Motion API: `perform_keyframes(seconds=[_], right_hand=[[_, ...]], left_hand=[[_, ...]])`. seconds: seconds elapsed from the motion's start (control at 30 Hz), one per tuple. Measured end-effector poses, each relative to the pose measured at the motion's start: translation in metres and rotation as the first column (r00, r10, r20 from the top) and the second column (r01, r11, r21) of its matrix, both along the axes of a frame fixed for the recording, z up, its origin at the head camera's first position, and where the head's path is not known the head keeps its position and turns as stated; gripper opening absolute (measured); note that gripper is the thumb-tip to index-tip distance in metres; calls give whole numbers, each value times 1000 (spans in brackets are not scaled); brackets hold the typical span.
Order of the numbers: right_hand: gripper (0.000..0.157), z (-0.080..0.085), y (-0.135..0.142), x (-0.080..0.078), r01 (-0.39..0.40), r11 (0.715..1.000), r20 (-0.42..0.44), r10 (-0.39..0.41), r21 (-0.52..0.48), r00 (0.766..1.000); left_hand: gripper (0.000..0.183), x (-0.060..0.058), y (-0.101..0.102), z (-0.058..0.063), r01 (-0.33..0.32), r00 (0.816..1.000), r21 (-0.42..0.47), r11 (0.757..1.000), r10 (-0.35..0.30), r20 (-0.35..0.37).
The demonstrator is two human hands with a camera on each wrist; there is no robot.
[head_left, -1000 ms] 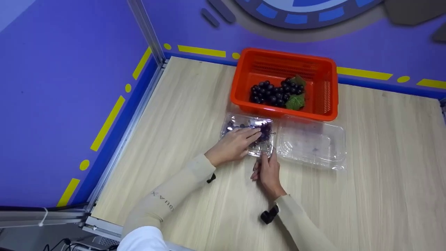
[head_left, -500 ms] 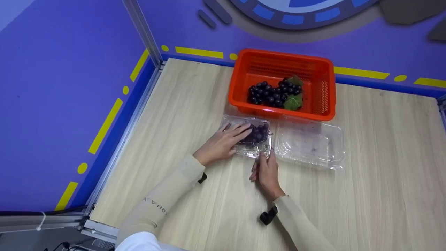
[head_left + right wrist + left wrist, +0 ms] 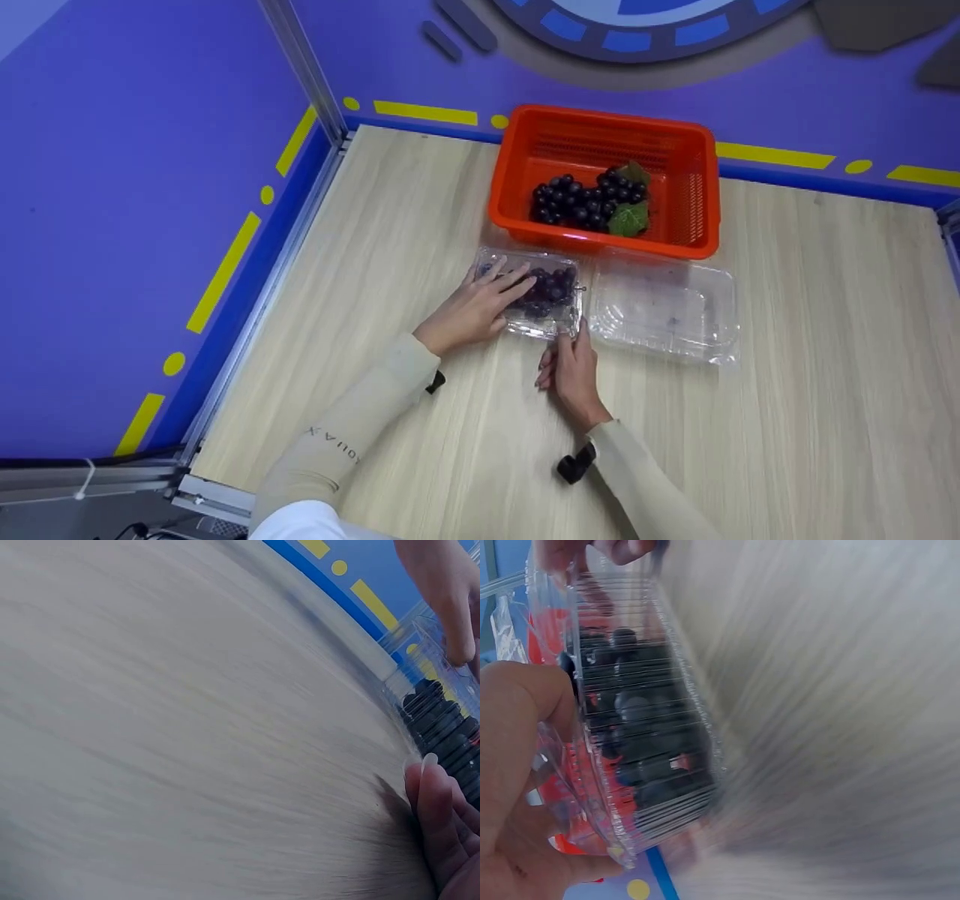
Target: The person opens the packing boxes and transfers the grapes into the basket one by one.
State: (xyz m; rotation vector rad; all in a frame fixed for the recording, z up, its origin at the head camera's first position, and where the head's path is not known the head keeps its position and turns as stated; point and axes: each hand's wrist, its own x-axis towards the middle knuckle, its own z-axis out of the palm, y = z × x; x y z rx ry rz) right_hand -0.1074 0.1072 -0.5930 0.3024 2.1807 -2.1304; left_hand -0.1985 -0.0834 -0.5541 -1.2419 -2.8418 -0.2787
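A clear plastic box [image 3: 541,330] with dark grapes [image 3: 553,285] in it stands on the table, a bit of stem poking over its right rim. My left hand [image 3: 469,307] lies over the box's left part, fingers straight and spread, covering some of the grapes. In the left wrist view the left fingers [image 3: 525,690] reach across the box's rim, and the grapes show through the ribbed wall. With thumb and forefinger my right hand [image 3: 576,371] pinches the near right corner of the box; its other fingers [image 3: 435,802] are curled beside the wall.
Directly behind the box is a red basket [image 3: 600,241] holding more dark grapes [image 3: 581,202] with green leaves [image 3: 628,219]. A clear plastic lid [image 3: 667,307] lies spread open at the box's right. Blue panels [image 3: 150,187] border the table's left and back.
My left hand has slid left from the middle of the box, flattening and spreading its fingers, so more grapes show at the right. My right hand keeps its place at the corner.
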Motion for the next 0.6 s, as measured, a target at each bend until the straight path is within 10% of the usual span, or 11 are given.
perform_keyframes(seconds=[0.6], right_hand=[[28,-1,0,0,-7,1000,8,7,-21,1000]], left_hand=[[71,-6,4,15,-7,997,-75,997,13,80]])
